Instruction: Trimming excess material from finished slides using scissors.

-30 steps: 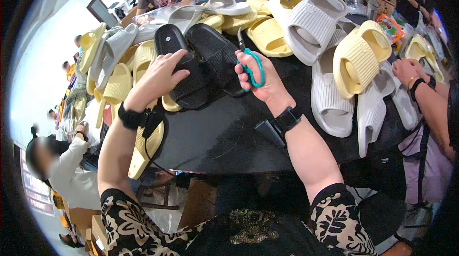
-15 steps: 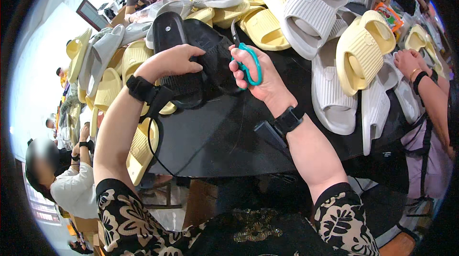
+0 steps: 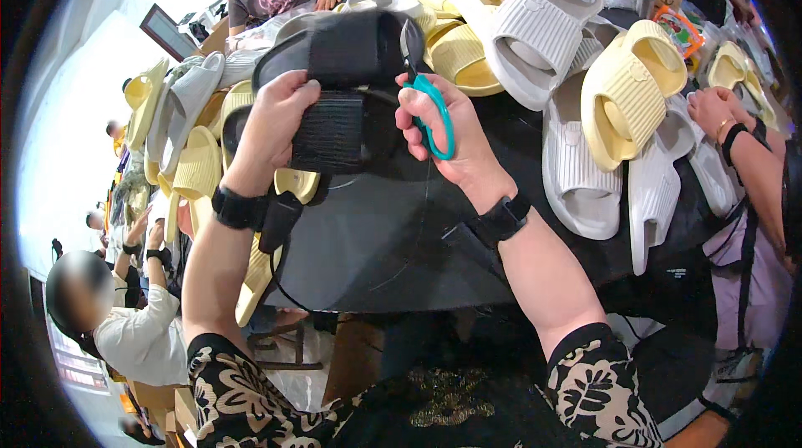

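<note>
The left hand [image 3: 280, 118] grips a black ribbed foam slide sandal [image 3: 342, 97] raised above the dark tabletop [image 3: 393, 231]. Just right, the right hand [image 3: 447, 134] clasps teal-handled steel scissors [image 3: 430, 97], blades beside the strap.

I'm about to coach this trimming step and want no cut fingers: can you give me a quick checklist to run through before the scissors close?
1. Left hand grips the black slippers firmly: ok.
2. Right hand has its fingers through the teal scissors handle: ok.
3. Blade tips point at the slipper's edge, away from the left hand: ok.
4. Left fingertips out of the blade path: cannot tell, as they wrap behind the strap.
5. What the blades would cut: cannot tell, too small.
6. Co-worker's hand at the right keeps apart from the scissors: ok.
</note>
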`<state>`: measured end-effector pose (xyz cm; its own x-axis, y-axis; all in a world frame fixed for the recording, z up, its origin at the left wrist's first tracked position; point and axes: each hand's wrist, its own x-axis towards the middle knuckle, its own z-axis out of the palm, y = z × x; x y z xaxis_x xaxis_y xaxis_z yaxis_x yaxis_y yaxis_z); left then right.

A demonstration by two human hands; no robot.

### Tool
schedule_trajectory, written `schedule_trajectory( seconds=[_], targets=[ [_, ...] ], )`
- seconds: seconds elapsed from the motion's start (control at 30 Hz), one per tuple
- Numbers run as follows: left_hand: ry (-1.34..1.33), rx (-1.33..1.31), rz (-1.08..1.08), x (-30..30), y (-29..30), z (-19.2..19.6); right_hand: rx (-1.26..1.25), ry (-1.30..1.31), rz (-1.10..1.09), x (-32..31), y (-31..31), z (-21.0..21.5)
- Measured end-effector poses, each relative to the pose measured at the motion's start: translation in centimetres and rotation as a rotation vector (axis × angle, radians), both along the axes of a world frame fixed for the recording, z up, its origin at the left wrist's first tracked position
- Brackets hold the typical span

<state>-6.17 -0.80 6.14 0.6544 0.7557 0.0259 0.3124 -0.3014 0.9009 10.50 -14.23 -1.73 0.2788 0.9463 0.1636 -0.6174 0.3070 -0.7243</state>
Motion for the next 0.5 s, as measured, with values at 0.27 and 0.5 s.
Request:
schedule_trajectory(
  seconds=[0.27, 0.5],
  targets=[
    [-0.541, -0.044, 0.026, -1.6, -5.0, 1.1, 0.095, -0.760, -0.437, -0.9, 0.2, -1.0],
    [-0.504, 0.014, 0.245, -2.5, -5.2, -1.6, -0.031, -0.986, -0.386, -1.0, 0.5, -1.8]
  ],
)
